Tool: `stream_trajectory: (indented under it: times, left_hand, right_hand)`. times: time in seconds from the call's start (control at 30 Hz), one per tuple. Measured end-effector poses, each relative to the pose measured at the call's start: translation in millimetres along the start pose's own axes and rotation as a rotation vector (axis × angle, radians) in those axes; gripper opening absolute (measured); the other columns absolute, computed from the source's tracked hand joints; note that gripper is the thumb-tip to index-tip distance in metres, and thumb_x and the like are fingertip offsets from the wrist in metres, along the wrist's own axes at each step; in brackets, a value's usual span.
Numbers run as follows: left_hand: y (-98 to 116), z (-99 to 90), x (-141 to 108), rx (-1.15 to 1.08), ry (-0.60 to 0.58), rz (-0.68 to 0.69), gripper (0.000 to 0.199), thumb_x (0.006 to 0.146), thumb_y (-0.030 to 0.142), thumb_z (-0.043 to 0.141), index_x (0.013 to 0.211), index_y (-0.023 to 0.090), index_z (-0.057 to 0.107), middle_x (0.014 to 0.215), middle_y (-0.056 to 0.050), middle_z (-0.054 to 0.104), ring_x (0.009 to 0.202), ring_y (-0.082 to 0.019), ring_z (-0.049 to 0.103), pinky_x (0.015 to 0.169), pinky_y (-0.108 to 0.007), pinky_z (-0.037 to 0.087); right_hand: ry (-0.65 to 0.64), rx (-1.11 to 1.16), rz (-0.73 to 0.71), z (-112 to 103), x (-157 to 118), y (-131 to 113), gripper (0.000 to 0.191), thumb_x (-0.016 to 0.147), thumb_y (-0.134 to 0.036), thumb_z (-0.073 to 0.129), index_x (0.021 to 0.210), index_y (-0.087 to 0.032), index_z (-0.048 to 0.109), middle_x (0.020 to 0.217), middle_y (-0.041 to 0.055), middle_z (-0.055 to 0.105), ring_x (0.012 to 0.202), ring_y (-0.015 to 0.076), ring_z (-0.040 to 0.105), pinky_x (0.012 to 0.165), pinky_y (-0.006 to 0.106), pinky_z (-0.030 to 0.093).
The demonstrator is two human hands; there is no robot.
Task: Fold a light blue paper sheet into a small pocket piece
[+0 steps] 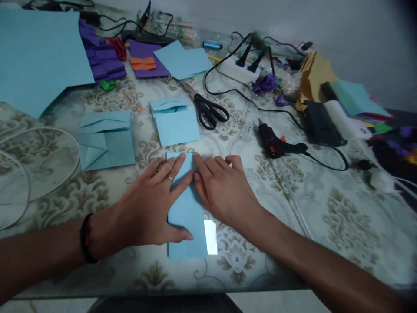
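Working at a patterned table [247,271] with a large blue sheet [39,56] far left. Pressing down a blue paper strip [189,250] on the near side with the left hand [146,204], spread open, gripping nothing; touching the strip's far right edge with the right hand [224,187], half curled, hard to tell if pinching. Seeing a folded packet [179,130] beyond, a glue gun [273,143] right.

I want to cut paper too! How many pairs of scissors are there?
1: the black-handled scissors beyond the right hand, beside a folded light-blue paper. Others might be hidden under the papers.
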State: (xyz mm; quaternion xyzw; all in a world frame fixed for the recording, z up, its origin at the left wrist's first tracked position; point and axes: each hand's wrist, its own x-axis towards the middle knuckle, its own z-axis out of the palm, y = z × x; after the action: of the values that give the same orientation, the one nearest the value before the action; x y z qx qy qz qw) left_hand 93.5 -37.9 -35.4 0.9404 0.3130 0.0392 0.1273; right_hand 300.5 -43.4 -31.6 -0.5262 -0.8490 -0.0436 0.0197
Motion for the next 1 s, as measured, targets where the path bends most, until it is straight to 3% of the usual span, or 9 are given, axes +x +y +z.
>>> stream_trajectory:
  times: [0.3,0.53,0.67,0.73,0.83,0.93,1.0]
  left_hand:
    - [1,-0.4,2,0.006,0.001,-0.01,0.101,0.084,0.071,0.064,0.16,0.01,0.037,0.17,-0.027,0.02,0.153,-0.045,0.03,0.124,-0.059,0.021]
    - [2,-2.0,2,0.023,0.008,0.004,0.1,0.083,0.071,0.066,0.158,0.009,0.041,0.168,-0.032,0.019,0.151,-0.047,0.033,0.123,-0.06,0.023]
    - [2,-3.4,2,0.022,0.016,0.0,0.099,0.082,0.068,0.069,0.158,0.01,0.042,0.169,-0.029,0.021,0.151,-0.046,0.033,0.123,-0.06,0.024]
    - [2,-4.5,2,0.015,0.028,0.007,0.095,0.082,0.066,0.071,0.158,0.015,0.043,0.17,-0.025,0.023,0.152,-0.046,0.03,0.123,-0.06,0.024]
    - [3,-6.2,2,0.003,0.031,0.017,0.088,0.083,0.063,0.072,0.157,0.024,0.046,0.172,-0.02,0.022,0.154,-0.045,0.029,0.123,-0.06,0.025]
    - [3,-7.1,3,0.003,0.035,0.012,0.086,0.084,0.063,0.071,0.157,0.025,0.046,0.172,-0.02,0.019,0.152,-0.046,0.031,0.123,-0.061,0.026]
    - [3,-7.2,3,0.008,0.042,0.01,0.082,0.087,0.062,0.068,0.157,0.026,0.047,0.172,-0.02,0.02,0.151,-0.046,0.033,0.122,-0.061,0.027]
  right_hand:
    - [0.012,0.083,-0.102,-10,-33,-4,0.044,0.098,-0.017,0.049,0.134,0.003,0.064,0.09,0.0113,0.073,0.079,0.0253,0.063,0.082,0.042,0.039]
    - [0.047,0.044,-0.211,-20,-48,-8,0.037,0.096,-0.016,0.054,0.122,0.003,0.071,0.081,0.0097,0.073,0.072,0.0242,0.062,0.078,0.042,0.04]
    - [0.037,0.105,-0.243,-24,-58,-11,0.034,0.097,-0.015,0.052,0.12,0.001,0.072,0.082,0.0086,0.074,0.071,0.0223,0.062,0.077,0.041,0.04]
    - [0.029,0.136,-0.247,-26,-64,-14,0.032,0.097,-0.015,0.053,0.117,0.0,0.073,0.083,0.0079,0.074,0.071,0.022,0.062,0.076,0.041,0.04]
    - [0.027,0.162,-0.281,-30,-73,-19,0.023,0.094,-0.014,0.056,0.102,-0.007,0.077,0.084,0.0075,0.075,0.071,0.0225,0.061,0.077,0.042,0.04]
    - [0.007,0.174,-0.329,-33,-84,-25,0.018,0.092,-0.016,0.06,0.083,-0.016,0.076,0.082,0.0062,0.074,0.071,0.0229,0.06,0.074,0.043,0.04]
    - [0.01,0.166,-0.335,-34,-92,-28,0.015,0.091,-0.016,0.062,0.083,-0.017,0.076,0.088,0.0068,0.077,0.071,0.0231,0.06,0.072,0.043,0.039]
